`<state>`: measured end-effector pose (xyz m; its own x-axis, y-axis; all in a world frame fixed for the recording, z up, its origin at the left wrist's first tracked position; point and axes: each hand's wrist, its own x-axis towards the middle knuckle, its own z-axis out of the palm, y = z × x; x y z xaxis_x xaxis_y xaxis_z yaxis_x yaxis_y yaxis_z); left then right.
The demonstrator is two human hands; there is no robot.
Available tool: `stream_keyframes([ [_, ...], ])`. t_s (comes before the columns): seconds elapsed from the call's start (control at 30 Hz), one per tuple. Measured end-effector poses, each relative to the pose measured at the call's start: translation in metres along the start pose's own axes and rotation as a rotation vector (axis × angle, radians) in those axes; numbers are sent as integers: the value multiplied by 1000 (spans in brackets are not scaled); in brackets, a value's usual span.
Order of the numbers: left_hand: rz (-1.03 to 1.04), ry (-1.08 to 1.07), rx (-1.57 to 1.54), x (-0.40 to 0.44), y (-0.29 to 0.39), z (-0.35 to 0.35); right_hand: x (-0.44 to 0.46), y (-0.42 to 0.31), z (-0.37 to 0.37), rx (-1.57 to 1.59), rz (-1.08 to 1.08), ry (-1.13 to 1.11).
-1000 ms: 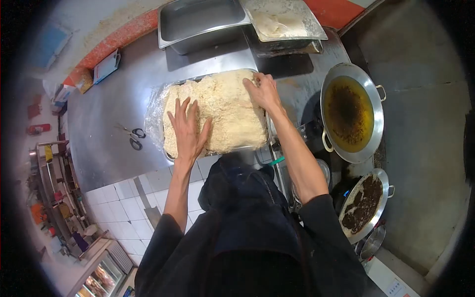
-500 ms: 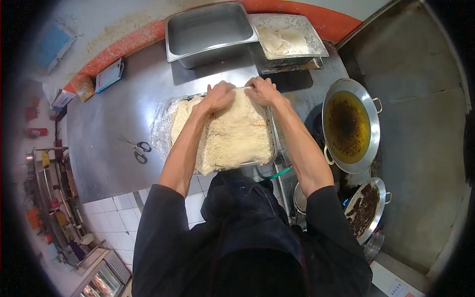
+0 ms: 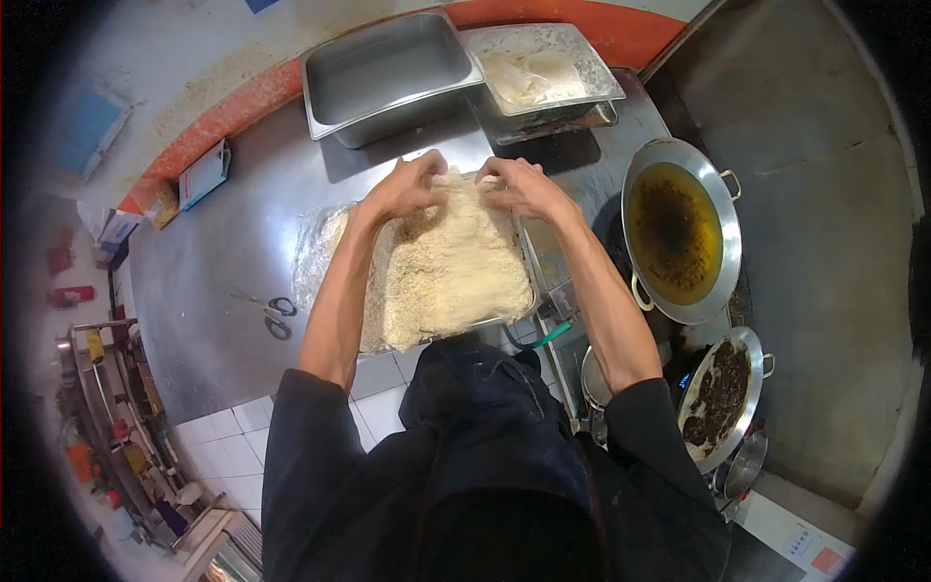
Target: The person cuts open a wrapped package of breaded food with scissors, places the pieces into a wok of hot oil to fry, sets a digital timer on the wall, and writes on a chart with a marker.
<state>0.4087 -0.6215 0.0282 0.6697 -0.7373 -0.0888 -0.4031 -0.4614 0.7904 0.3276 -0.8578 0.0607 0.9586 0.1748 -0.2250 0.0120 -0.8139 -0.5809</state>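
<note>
A broad, flat slab coated in pale crumbs [image 3: 451, 262] lies on a metal tray [image 3: 531, 281] right in front of me. My left hand [image 3: 410, 186] is at its far left corner, fingers curved and apart, thumb toward me. At the far right corner my right hand [image 3: 521, 186] is curled in a similar way, with a gap between thumb and fingers. Both hands are over or touching the crumbed far edge; exact contact is hard to see. Crumpled clear plastic wrap [image 3: 308, 260] with crumbs lies along the tray's left side, partly behind my left forearm.
Scissors [image 3: 276, 312] lie on the steel table [image 3: 204, 320] to the left. Behind the tray stand a deep steel pan [image 3: 388, 73] and a container of pale flour [image 3: 543, 78]. On the right are a wok of oil [image 3: 676, 233] and a pan with dark residue [image 3: 718, 398].
My fingers have lifted and spread from the slab's far edge, and my left hand has moved left. The whole view has tilted slightly.
</note>
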Motion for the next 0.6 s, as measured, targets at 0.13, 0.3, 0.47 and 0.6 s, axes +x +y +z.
stream_keyframes([
  [0.13,22,2,49,-23,24,-13,-31,-10,-18,87,-108,104],
  [0.3,81,109,124,-57,69,-11,-78,-31,-33,173,-103,290],
  [0.47,107,279,105,-85,80,9,-154,-24,-27,493,187,565],
  [0.6,94,321,30,-99,83,21,-267,20,-20,655,383,901],
])
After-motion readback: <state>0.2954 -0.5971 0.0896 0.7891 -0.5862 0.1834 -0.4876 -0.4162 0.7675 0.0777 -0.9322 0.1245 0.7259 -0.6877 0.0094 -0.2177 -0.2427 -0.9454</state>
